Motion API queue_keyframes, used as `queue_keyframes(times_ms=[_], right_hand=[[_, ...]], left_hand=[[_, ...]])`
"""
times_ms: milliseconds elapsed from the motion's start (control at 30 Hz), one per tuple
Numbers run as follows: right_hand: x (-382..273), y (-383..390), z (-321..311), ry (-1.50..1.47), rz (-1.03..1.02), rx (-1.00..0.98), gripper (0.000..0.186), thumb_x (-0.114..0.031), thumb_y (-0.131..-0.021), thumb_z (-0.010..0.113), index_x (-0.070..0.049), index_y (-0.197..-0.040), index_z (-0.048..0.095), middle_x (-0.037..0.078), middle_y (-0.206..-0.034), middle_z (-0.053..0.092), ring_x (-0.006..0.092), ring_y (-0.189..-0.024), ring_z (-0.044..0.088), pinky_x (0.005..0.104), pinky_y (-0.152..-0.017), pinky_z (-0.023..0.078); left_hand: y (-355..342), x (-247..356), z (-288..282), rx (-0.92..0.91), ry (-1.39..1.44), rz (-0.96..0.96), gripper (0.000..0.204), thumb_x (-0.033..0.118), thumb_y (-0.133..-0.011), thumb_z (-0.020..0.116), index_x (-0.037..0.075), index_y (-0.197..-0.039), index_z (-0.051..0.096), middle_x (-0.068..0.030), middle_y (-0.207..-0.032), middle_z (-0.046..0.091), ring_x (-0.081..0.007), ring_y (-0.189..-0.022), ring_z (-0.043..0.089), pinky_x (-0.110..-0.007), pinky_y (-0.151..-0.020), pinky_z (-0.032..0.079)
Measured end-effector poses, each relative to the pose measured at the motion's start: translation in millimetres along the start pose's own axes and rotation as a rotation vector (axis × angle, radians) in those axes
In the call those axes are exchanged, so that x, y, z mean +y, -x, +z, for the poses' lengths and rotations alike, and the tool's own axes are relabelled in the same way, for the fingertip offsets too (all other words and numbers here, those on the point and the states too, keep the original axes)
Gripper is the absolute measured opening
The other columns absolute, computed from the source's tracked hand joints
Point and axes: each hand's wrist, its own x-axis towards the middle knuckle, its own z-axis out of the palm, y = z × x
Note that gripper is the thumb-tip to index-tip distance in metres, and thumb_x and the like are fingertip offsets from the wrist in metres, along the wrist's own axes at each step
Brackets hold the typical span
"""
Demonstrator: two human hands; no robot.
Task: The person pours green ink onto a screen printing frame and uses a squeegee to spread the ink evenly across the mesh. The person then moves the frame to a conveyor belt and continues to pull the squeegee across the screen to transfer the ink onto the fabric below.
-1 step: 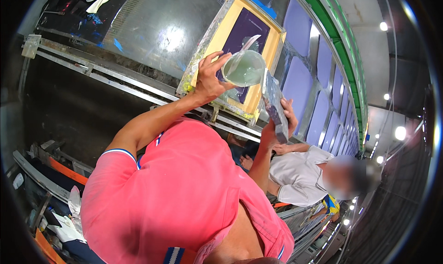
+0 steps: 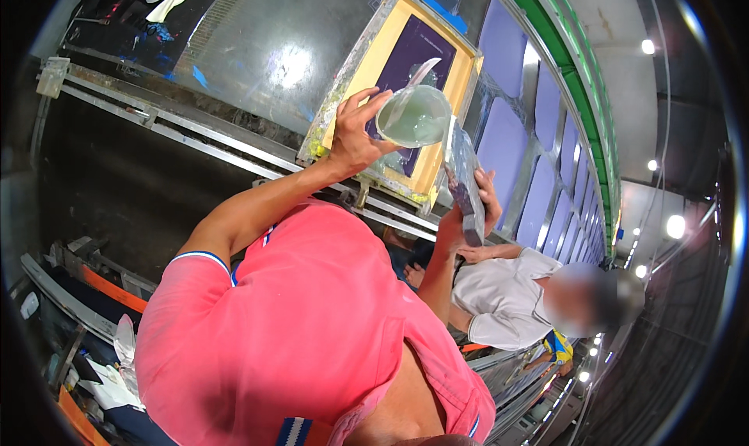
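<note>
My left hand [image 2: 359,132] is wrapped round a clear plastic cup [image 2: 392,131], tipped so that its mouth faces me. Pale green, translucent paste [image 2: 421,122] coats its inside, and a flat translucent strip [image 2: 426,71] sticks out past the rim. In my right hand [image 2: 485,200] is a squeegee [image 2: 462,173] with a grey, stained body, its upper end against or very close to the cup's rim. Below both lies a screen-printing frame [image 2: 365,65] with a yellow border and a dark purple middle. Some clear paste lies on the frame's near end, partly hidden by the cup.
Lilac panels [image 2: 503,134] lie in rows on the long table to the right, beside a green rail [image 2: 589,95]. A metal rail [image 2: 187,143] runs along the table's near edge. On my right stands a person in a white shirt [image 2: 499,298]. Cloths [image 2: 170,3] lie far left.
The squeegee and my right hand have shifted very slightly. The cup in my left hand is almost where it was.
</note>
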Motion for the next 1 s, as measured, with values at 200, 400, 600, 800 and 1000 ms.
queue_keyframes(times_ms=[200,400,600,800,1000], right_hand=[[-8,-6,29,0.13,-0.061,0.172,0.034,0.007,-0.088,0.069,-0.004,-0.113,0.048,0.022,-0.116,0.068,0.0308,-0.112,0.066,0.0596,-0.113,0.037],[29,5,31,0.128,0.096,0.132,0.034,0.009,-0.087,0.071,-0.002,-0.112,0.052,0.02,-0.116,0.068,0.0275,-0.107,0.067,0.0453,-0.1,0.05],[83,25,-5,0.224,0.617,-0.418,0.033,-0.001,-0.085,0.075,0.002,-0.116,0.065,0.012,-0.106,0.072,0.0191,-0.098,0.067,0.0316,-0.089,0.052],[150,39,-15,0.191,0.757,-0.699,0.048,-0.006,-0.078,0.073,-0.001,-0.125,0.065,0.014,-0.107,0.074,0.0241,-0.096,0.071,0.0339,-0.088,0.052],[158,14,49,0.225,0.645,-1.059,0.048,-0.019,-0.077,0.076,-0.013,-0.124,0.068,0.017,-0.1,0.074,0.0342,-0.092,0.071,0.0393,-0.081,0.053]], left_hand=[[-13,13,-9,0.032,0.099,0.055,0.081,0.026,-0.061,0.092,0.004,-0.133,0.063,-0.0187,-0.127,0.065,-0.0351,-0.127,0.057,-0.046,-0.106,0.043],[-20,17,-30,0.033,0.11,0.133,0.068,0.02,-0.065,0.09,0.0,-0.126,0.067,-0.0189,-0.123,0.068,-0.0379,-0.131,0.054,-0.045,-0.107,0.046],[-11,-1,-56,0.087,-0.011,0.114,0.077,0.022,-0.06,0.093,0.001,-0.128,0.065,-0.0194,-0.127,0.067,-0.0375,-0.13,0.055,-0.046,-0.107,0.044],[13,-5,-74,0.151,-0.129,-0.015,0.069,0.018,-0.062,0.092,-0.002,-0.123,0.067,-0.0219,-0.126,0.066,-0.0374,-0.129,0.057,-0.044,-0.102,0.049],[35,4,-76,0.208,-0.176,-0.048,0.068,0.014,-0.062,0.091,-0.004,-0.123,0.067,-0.0223,-0.126,0.066,-0.0368,-0.129,0.057,-0.043,-0.103,0.049]])
